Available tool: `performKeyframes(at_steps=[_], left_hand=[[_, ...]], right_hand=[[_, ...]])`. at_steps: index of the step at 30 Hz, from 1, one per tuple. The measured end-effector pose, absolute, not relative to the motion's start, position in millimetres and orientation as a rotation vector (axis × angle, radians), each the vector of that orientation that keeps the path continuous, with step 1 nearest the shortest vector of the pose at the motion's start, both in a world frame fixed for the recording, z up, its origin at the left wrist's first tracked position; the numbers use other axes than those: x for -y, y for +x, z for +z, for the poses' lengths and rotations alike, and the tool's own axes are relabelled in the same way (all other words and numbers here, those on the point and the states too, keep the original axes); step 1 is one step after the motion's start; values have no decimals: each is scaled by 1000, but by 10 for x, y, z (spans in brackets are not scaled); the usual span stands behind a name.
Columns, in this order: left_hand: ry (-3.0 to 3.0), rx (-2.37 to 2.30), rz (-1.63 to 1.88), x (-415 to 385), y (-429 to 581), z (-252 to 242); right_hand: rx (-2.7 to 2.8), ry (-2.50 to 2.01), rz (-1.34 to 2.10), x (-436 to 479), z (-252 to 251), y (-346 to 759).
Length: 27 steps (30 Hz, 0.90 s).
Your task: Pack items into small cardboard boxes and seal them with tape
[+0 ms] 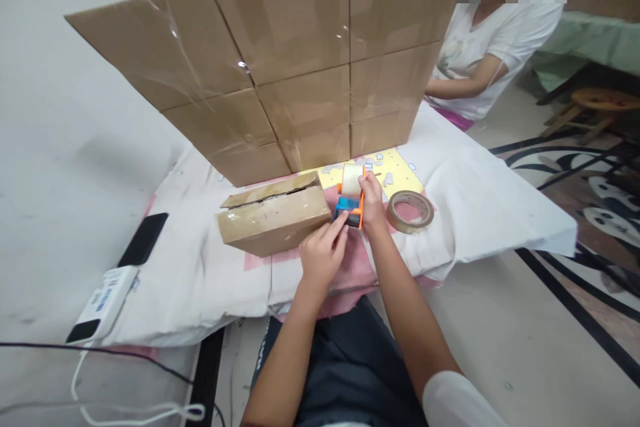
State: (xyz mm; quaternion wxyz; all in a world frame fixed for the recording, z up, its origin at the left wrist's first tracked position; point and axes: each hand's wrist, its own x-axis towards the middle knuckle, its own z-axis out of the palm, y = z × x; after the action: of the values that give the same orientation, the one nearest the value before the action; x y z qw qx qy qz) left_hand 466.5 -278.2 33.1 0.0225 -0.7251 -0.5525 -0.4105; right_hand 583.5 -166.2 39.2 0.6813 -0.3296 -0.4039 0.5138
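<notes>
My right hand (371, 200) is closed around an orange and blue tape dispenser (361, 208), which carries a wide roll of pale tape (353, 179). From below, my left hand (323, 253) reaches with stretched fingers to the dispenser's lower end and touches it; its thumb is hidden. Just left of the dispenser lies a small cardboard box (275, 220) on its side, a dark gap running along its upper edge. Right of my right hand a roll of brown packing tape (411, 211) lies flat on the cloth.
A tall stack of taped cardboard boxes (300, 47) stands behind the small box. At left are a black phone (143, 240) and a white power strip (107, 300) with cables. A person in a white shirt (500, 53) is beyond the stack. A wooden stool (600, 100) stands right.
</notes>
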Motion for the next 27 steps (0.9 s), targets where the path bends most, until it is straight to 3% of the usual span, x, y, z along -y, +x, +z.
performKeyframes(at_steps=[10,27], left_hand=[[-2273,1582,-1032,2704,4583,600],[-2227,1274,-1039,2673,4631,636]], right_hand=[[893,-713,1192,1635,355,5834],[939,-751,1133,1684,420,5829]])
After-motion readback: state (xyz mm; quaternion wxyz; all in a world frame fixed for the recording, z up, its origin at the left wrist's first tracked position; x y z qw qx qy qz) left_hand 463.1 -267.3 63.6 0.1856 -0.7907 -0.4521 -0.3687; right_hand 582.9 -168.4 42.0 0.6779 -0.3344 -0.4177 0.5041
